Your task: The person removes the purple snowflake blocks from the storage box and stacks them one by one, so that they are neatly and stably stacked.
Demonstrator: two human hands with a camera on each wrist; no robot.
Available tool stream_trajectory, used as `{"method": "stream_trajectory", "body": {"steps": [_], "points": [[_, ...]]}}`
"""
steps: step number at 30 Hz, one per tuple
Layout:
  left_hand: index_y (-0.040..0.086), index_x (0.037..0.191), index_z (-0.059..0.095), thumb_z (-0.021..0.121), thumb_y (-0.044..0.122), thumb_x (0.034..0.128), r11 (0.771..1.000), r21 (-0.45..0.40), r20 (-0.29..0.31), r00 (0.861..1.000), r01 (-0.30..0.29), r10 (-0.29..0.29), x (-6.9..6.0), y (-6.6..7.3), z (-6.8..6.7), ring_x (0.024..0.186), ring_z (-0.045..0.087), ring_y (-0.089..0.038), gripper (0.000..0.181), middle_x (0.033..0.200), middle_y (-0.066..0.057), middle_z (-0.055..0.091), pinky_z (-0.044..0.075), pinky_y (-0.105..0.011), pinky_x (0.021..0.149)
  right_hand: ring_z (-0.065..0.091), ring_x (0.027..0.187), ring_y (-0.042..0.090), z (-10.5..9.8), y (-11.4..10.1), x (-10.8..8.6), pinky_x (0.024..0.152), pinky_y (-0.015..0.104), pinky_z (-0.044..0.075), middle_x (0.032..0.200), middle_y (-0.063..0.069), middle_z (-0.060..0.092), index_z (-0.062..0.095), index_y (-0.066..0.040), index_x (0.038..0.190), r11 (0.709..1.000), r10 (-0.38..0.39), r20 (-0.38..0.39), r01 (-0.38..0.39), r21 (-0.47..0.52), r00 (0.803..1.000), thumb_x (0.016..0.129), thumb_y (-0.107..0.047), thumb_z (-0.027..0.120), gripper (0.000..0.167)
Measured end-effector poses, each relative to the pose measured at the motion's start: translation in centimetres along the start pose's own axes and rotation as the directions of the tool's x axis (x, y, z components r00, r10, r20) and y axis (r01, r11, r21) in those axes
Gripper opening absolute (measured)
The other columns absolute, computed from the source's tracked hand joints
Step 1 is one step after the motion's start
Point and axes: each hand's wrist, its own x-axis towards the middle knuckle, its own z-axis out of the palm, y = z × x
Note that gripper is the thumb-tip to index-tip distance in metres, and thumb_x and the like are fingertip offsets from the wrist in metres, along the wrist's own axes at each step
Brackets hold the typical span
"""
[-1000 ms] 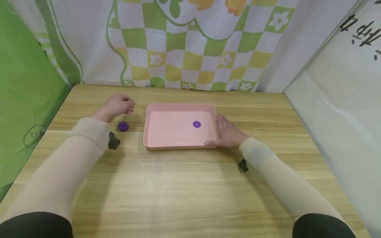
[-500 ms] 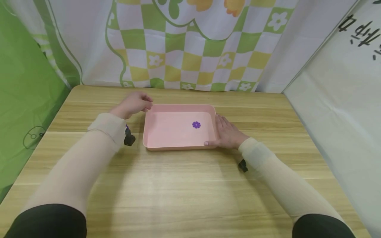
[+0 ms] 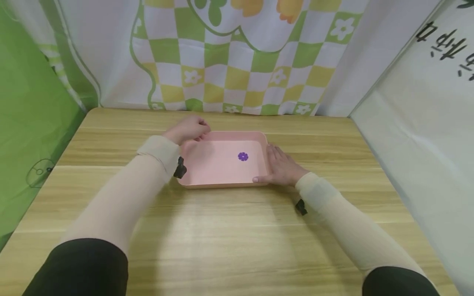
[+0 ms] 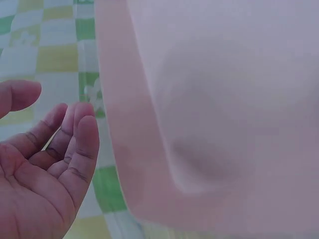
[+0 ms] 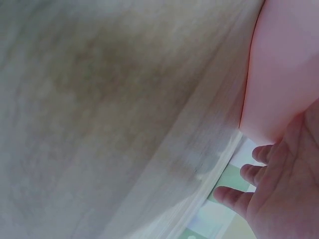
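Observation:
A shallow pink rectangular tray [image 3: 218,170] stands on the table, with a small purple flower-shaped piece [image 3: 242,156] lying inside toward its right. Over the tray's far left corner hovers my left hand [image 3: 190,128]. The left wrist view shows its fingers [image 4: 85,137] loosely bent and the thumb apart from them, with nothing between. My right hand [image 3: 283,166] rests against the tray's right wall, fingers straight along the outside and thumb at the near right corner. A second purple piece on the table at left is hidden now behind my left forearm.
The wooden table [image 3: 237,238] runs back to a checked green, yellow and white cloth [image 3: 240,65]. A green sheet [image 3: 33,115] hangs at left and a white panel [image 3: 418,135] with black writing stands at right. Small dark wrist cameras hang under both wrists.
My left hand has moved right, from beside the second purple piece to above the tray's far left corner. That forearm now covers the piece. My right hand has stayed on the tray.

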Motion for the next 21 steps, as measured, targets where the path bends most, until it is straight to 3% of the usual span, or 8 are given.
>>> {"method": "stream_trajectory", "body": {"steps": [10,16,21], "points": [[-0.007,0.127,0.058,0.056,0.016,0.1034,0.993,0.119,0.054,0.999,0.0,-0.006,1.2,2.0,3.7,0.106,0.061,-0.031,0.033,0.125,-0.021,0.061,0.055,-0.04,0.091,0.005,0.154,0.047,0.4,0.0,0.3,0.124,0.053,0.009,0.166,0.033,-0.001,-0.005,0.013,0.157,1.0,0.0,-0.014,0.0,-0.018,1.0,0.09,-0.068,0.064,0.126],[-0.004,0.126,0.062,0.06,0.016,0.101,0.99,0.14,0.082,0.997,-0.013,0.001,2.0,2.5,5.4,0.097,0.06,-0.026,0.031,0.119,-0.018,0.063,0.054,-0.039,0.088,0.005,0.154,0.046,0.4,-0.1,0.3,0.124,0.053,0.01,0.166,0.033,0.0,-0.005,0.012,0.158,1.0,0.007,-0.014,-0.007,-0.005,1.0,0.089,-0.07,0.065,0.128],[-0.003,0.128,0.059,0.063,0.014,0.0999,0.977,0.213,0.12,0.993,-0.018,-0.008,3.3,2.7,7.0,0.095,0.06,-0.024,0.034,0.115,-0.016,0.062,0.055,-0.038,0.085,0.005,0.154,0.047,0.4,0.1,0.4,0.124,0.053,0.01,0.166,0.033,-0.001,-0.004,0.012,0.158,1.0,0.01,-0.013,-0.01,-0.003,1.0,0.088,-0.071,0.065,0.129]]}}
